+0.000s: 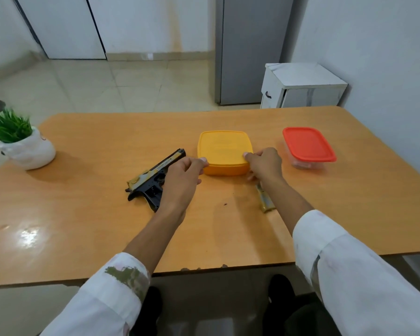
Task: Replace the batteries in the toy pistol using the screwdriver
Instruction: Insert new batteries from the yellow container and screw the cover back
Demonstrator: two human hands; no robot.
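Observation:
A black and gold toy pistol [153, 178] lies on its side on the wooden table [83, 214], left of centre, partly hidden by my left hand. A yellow lidded box [224, 147] stands mid-table. My left hand [183, 175] grips the box's near left corner, thumb on the lid edge. My right hand [264, 163] grips its near right corner the same way. A gold-coloured object [267, 202], perhaps a loose pistol piece, lies under my right forearm. No screwdriver or batteries show.
A clear box with a red lid [308, 144] stands to the right of the yellow one. A white pot with a green plant [22, 146] sits at the table's left edge. Beyond the table stand a small white cabinet [301, 86] and a grey fridge [247, 49].

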